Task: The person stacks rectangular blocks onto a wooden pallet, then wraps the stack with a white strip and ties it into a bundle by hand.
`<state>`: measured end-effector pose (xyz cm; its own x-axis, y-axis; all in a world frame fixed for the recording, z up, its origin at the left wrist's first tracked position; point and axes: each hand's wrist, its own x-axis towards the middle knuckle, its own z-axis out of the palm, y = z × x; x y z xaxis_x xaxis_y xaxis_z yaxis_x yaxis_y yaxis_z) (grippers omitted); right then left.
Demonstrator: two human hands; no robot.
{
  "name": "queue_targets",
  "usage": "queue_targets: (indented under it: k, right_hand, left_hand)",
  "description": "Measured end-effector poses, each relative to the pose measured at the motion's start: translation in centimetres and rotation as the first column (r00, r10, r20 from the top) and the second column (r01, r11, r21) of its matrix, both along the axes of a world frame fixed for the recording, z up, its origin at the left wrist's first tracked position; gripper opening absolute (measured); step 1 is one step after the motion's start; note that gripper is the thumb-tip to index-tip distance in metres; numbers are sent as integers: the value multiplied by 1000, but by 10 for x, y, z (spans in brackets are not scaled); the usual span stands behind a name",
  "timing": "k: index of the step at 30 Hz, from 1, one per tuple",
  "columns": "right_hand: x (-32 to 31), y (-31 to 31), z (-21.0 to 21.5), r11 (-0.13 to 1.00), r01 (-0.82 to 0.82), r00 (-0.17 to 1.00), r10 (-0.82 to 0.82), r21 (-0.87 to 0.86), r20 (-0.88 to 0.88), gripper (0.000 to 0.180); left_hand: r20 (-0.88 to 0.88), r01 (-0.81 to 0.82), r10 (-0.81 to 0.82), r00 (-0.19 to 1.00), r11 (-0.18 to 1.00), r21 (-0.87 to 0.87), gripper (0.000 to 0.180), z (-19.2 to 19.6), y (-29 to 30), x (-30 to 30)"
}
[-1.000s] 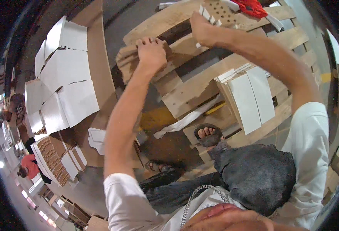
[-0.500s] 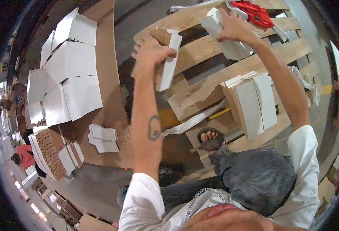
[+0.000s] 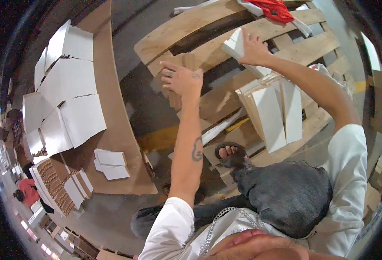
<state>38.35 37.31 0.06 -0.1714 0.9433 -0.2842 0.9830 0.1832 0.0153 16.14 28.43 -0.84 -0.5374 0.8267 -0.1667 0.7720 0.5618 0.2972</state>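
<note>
Two bare hands, yours, were spread over a pale slatted wooden pallet: the left hand, fingers partly extended and loosely parted, lay over a block of brown cardboard strips, its grip impossible to tell; the right hand, fingers splayed, rested against a bundle of white flat-sided card pieces, its hold likewise unclear. One leaning stack of white-faced rectangular boards stood on the pallet nearer you, and several white card stacks sat on a brown board sheet to your left.
</note>
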Motion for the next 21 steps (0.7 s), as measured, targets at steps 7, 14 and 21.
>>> queue_targets:
  k: [7, 14, 21]
  right_hand:
    - [-6, 0, 11, 992, 85, 995, -90, -90, -53, 122]
    - [-8, 31, 10, 978, 22, 996, -40, -208, -83, 123]
    - [-15, 62, 37, 872, 110, 702, 271, 476, -659, 115]
  left_hand:
    - [-31, 3, -1, 1000, 999, 50, 113, -2, -13, -5]
    - [139, -37, 56, 989, 991, -131, 111, 18, -1, -33]
    - [314, -264, 51, 948, 679, 685, 110, 54, -6, -58]
